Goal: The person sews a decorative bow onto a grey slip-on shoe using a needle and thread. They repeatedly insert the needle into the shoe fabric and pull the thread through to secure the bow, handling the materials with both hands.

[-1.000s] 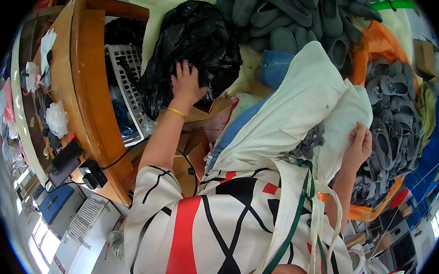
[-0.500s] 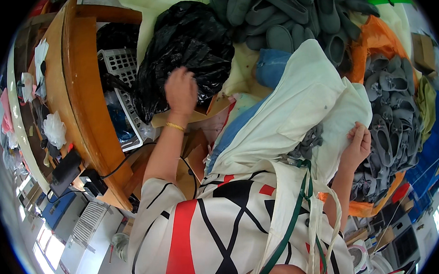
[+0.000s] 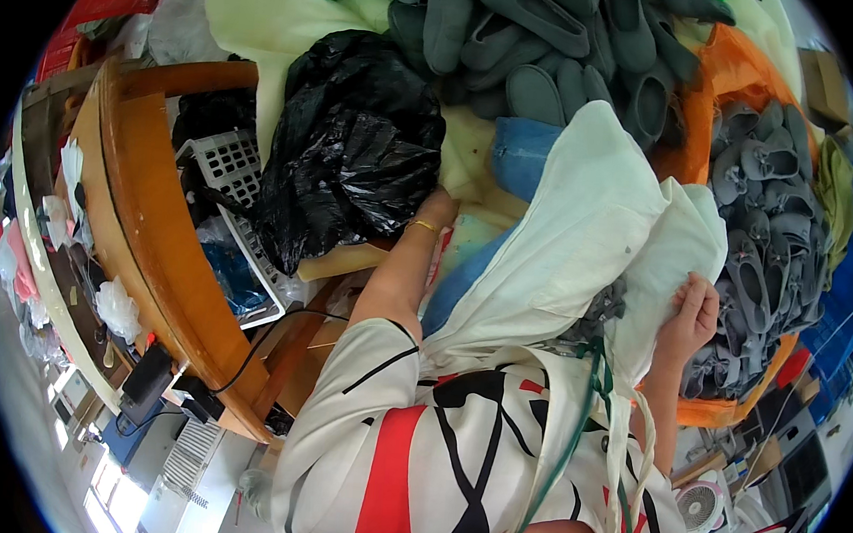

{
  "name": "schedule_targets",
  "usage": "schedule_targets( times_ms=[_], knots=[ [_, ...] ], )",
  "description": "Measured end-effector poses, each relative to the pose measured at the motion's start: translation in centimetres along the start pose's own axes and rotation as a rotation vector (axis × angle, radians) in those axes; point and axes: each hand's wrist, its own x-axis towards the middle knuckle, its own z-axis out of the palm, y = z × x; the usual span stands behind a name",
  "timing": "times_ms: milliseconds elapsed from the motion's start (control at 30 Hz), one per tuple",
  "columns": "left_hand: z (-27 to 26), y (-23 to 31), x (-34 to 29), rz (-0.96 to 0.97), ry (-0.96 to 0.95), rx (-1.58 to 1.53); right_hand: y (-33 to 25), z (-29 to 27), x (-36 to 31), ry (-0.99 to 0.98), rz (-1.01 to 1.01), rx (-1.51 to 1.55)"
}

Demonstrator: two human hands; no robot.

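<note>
My left hand [image 3: 436,209] reaches forward to the right lower edge of a black plastic bag [image 3: 356,137]. Its fingers are hidden, so whether they grip anything does not show. On the other side, my right hand [image 3: 694,308] is closed, pinching the right edge of a white cloth apron [image 3: 594,203] spread over my lap. Small dark grey fabric pieces [image 3: 606,303] lie in a fold of the apron. Blue denim [image 3: 527,156] shows from under it. Ahead lies a heap of dark grey shoes [image 3: 544,41].
An orange sack [image 3: 740,75] full of grey shoes [image 3: 760,245] stands at my right. To the left are a wooden table [image 3: 149,213], a white plastic basket [image 3: 229,164] and a black cable [image 3: 274,324]. A small fan [image 3: 701,505] sits at lower right.
My left hand has moved from over the black bag to the right and down, beside the bag's edge. The right hand keeps its pinch on the apron. The view has shifted slightly.
</note>
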Motion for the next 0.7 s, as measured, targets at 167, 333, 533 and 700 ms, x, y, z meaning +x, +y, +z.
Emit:
schedule_targets(
  times_ms=[167, 333, 533, 700],
  knots=[
    [-2.4, -1.1, -4.4, 0.401, 0.113, 0.231, -0.4, 0.2, 0.1, 0.0, -0.01, 0.016],
    [-6.5, -1.4, -10.7, 0.215, 0.154, -0.562, 0.3, 0.0, 0.0, -0.013, -0.031, 0.101],
    [-15.1, 5.6, -22.8, 0.246, -0.022, -1.172, -1.1, 0.0, 0.1, -0.082, 0.055, 0.154],
    [-19.5, 11.0, -31.0, 0.549, -0.037, -1.147, -6.2, 3.1, -2.1, -0.424, -0.254, 0.047]
  ],
)
